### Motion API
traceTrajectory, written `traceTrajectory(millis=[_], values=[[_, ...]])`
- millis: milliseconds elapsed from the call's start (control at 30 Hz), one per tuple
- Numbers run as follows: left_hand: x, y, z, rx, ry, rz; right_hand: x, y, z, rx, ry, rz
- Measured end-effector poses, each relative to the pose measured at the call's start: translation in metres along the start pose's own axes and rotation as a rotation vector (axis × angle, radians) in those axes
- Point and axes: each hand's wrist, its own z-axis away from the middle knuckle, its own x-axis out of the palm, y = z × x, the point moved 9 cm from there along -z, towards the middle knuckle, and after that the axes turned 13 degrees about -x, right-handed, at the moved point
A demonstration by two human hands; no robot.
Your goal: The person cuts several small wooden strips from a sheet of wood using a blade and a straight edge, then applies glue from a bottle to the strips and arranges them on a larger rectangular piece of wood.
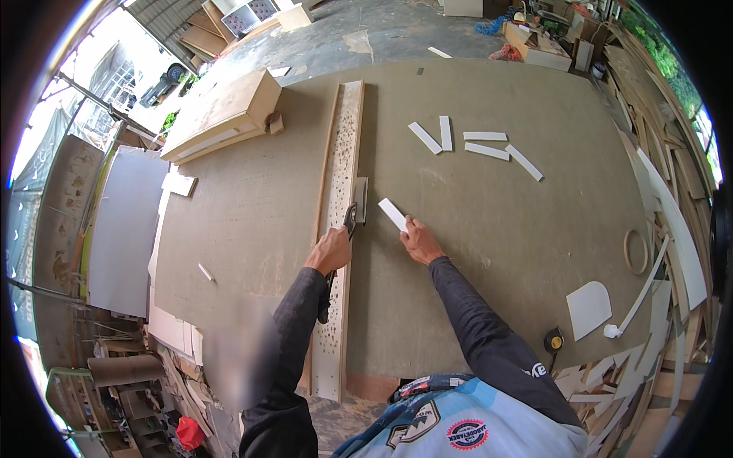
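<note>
My left hand (330, 250) is wrapped around a long black tool (350, 217), whose exact kind I cannot make out. Its dark lower end shows behind the wrist, over a long narrow board (345, 145) full of small holes or spots. Against the board's right edge, beside the tool's tip, sits a short grey piece (361, 200). My right hand (421, 241) pinches a short white strip (392, 214) by its near end, just right of the board. Farther off, several similar white strips (486, 151) lie loose on the large brownish tabletop (458, 305).
A wooden drawer box (221, 114) stands at the far left. At the right are a rounded white panel (589, 310), a tape measure (553, 340) and a ring (635, 252). Offcuts (687, 168) pile along the right edge; a small white stick (206, 272) lies left.
</note>
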Motion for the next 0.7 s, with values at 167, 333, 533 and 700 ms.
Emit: traceTrajectory(millis=[167,333,533,700], values=[[-0.009,-0.003,-0.014,-0.059,-0.025,-0.024,-0.055,0.007,0.056,0.119,0.18,0.016],[-0.015,0.013,-0.05,-0.037,-0.065,-0.095,-0.117,0.03,0.142,0.194,0.384,0.148],[-0.038,0.03,-0.101,-0.034,-0.048,-0.133,-0.116,0.038,0.156,0.179,0.356,0.252],[-0.045,0.041,-0.153,-0.041,-0.014,-0.168,-0.12,0.035,0.157,0.174,0.409,0.255]])
